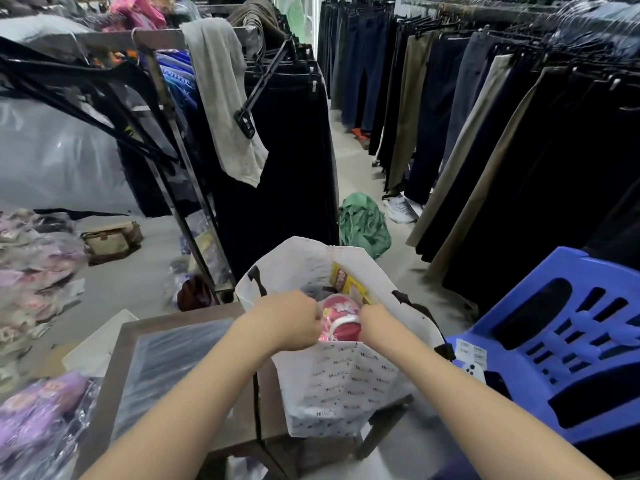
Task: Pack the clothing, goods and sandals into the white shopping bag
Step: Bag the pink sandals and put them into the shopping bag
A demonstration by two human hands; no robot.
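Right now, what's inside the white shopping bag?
Pink-and-red item, yellow package behind it, left hand and right hand reaching in. Deeper contents are covered by them and the white shopping bag wall.

Your left hand (pixel 294 318) gripping a pink packet (pixel 337 311) inside the white shopping bag (pixel 346 379), right hand (pixel 375 323) at its other edge

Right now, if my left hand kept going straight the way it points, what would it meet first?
Your left hand points right, into the white printed shopping bag. First in its line is the pink and red round package, right beside its knuckles; whether they touch is unclear.
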